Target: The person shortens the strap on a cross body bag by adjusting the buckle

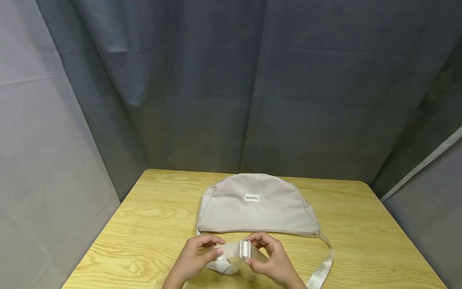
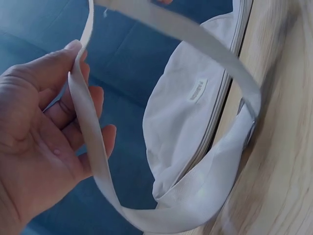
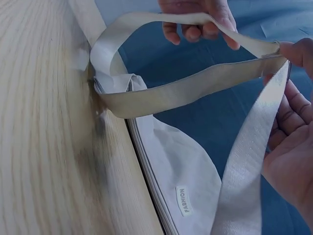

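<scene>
A pale beige shoulder bag (image 1: 258, 214) lies on the table with its zipper edge toward me and a white FASHION label (image 1: 252, 198) upside down. Its cream webbing strap (image 2: 161, 22) loops up in front of the bag. My left hand (image 1: 196, 257) pinches the strap between thumb and fingers. With the right hand (image 1: 270, 259) I grip the strap at a square metal slider buckle (image 1: 245, 249), thumb below and fingers above. A metal ring (image 2: 248, 125) joins the strap low in the loop, close over the tabletop.
The wooden table (image 1: 151, 224) carries the bag near its middle. The strap's other run (image 1: 323, 269) trails from the bag's right corner to the front. A dark curtain (image 1: 216, 100) hangs behind the table, with grey cloth (image 1: 47, 168) on the left.
</scene>
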Tool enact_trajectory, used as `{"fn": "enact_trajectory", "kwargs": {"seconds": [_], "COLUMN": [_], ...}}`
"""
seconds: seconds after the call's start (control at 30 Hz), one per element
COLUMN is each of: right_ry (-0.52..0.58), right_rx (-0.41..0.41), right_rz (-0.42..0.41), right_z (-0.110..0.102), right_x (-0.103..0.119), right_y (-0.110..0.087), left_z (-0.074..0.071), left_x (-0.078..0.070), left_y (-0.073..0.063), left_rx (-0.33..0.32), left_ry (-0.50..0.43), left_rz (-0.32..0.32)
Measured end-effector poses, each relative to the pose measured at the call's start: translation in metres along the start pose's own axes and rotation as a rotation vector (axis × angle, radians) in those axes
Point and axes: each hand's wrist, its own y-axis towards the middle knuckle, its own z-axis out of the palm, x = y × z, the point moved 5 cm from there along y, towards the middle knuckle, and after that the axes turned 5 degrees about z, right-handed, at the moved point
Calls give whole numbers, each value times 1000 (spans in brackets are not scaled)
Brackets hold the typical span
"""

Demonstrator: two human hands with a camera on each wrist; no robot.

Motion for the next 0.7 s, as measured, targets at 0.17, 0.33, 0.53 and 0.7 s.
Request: {"fn": "enact_trajectory", "kwargs": {"seconds": [0.17, 0.33, 0.53, 0.7], "right_ry": [5, 23, 65, 83], "right_rx": [4, 12, 45, 57], "right_rz": [-2, -19, -55, -34], "right_z": [0, 1, 4, 9], "right_x": [2, 1, 2, 3], "right_y": [1, 1, 2, 2], "left_z": [-5, -4, 8, 16], "left_x": [1, 2, -15, -36], "left_y": [-2, -1, 4, 7], "left_rx": [-7, -19, -2, 13], "left_ry": [-5, 23, 6, -55], "left_rz": [12, -9, -31, -14]}}
